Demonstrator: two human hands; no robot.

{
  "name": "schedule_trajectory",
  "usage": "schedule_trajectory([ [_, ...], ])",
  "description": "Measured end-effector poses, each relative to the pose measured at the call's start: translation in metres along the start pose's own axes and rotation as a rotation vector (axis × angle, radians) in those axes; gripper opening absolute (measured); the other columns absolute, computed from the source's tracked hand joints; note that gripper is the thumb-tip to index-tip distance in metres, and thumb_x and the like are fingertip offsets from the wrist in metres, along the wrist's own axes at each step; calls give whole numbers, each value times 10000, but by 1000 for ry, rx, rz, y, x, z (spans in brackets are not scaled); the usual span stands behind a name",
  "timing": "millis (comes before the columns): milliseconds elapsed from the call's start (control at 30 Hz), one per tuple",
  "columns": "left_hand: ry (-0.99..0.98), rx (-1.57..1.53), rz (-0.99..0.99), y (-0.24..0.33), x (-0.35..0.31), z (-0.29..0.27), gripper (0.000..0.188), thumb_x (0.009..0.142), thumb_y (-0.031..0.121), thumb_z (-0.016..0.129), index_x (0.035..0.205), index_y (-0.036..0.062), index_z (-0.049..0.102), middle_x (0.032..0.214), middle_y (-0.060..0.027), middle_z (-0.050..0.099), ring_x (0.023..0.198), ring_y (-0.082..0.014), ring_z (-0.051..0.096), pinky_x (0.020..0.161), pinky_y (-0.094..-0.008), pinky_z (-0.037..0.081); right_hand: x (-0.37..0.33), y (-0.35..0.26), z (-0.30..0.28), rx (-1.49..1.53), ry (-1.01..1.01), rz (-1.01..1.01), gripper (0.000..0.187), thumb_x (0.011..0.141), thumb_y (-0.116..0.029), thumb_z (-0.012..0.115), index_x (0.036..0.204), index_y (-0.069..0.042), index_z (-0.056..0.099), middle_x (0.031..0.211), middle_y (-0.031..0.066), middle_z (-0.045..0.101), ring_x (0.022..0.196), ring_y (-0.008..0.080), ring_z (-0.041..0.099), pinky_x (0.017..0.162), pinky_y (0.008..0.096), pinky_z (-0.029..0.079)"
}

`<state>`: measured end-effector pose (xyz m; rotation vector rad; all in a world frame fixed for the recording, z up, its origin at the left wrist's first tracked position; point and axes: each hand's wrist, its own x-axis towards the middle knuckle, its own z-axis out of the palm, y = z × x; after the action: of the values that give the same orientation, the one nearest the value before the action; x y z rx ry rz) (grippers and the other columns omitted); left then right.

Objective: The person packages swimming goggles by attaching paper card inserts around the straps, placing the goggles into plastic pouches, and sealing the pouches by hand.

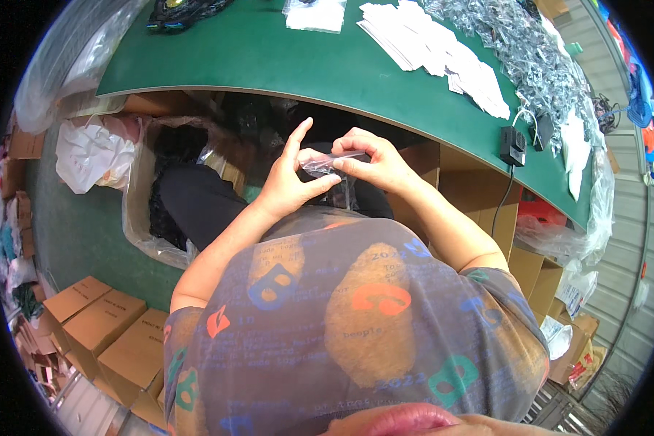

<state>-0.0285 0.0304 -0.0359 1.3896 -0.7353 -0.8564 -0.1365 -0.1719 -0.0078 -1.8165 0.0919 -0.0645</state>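
A small clear plastic bag (320,166) is stretched between my hands, just off the near edge of the green table and above my lap. My right hand (374,161) pinches the bag's upper right edge between thumb and fingers. On the other side my left hand (292,178) holds the bag low, its thumb beneath it and one finger raised away. Whatever the bag contains is too small to make out. More clear plastic hangs just below the hands, partly hidden by them.
On the green table (269,65) lie white paper slips (432,51), a heap of small clear packets (516,54) and a black cabled device (513,145). A plastic-lined box (134,207) with black items stands at my left. Cardboard boxes (105,327) sit behind it.
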Motion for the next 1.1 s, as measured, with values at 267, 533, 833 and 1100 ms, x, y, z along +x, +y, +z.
schedule_trajectory([
  [267,10,18,41,2,2,4,1075,816,100,846,1628,83,142,1038,-107,721,1004,-166,675,971,-343,502,3,-7,-2,-108,-22,-32,128,904,-145,739,952,-32,703,938,34,617,892,143,602,786,295,488],
  [533,-10,-12,13,2,4,7,1075,809,116,853,1628,93,157,1028,-100,728,998,-160,673,965,-330,497,12,-21,-4,-364,-94,-116,152,835,-177,722,907,-45,744,872,104,646,799,273,669,705,384,535],
  [833,-21,-15,-6,-1,6,8,1077,783,90,827,1631,111,164,1009,-87,720,991,-164,672,980,-325,494,21,-40,-7,-462,-224,-99,147,853,-171,716,885,-29,731,813,83,608,741,241,622,685,380,505],
  [1100,-7,-48,4,1,3,13,1103,732,23,808,1635,147,186,1078,-116,716,1065,-209,673,1028,-363,492,26,-55,-7,-553,-287,-102,165,852,-216,706,871,-56,738,823,64,633,677,251,640,650,390,507],
])
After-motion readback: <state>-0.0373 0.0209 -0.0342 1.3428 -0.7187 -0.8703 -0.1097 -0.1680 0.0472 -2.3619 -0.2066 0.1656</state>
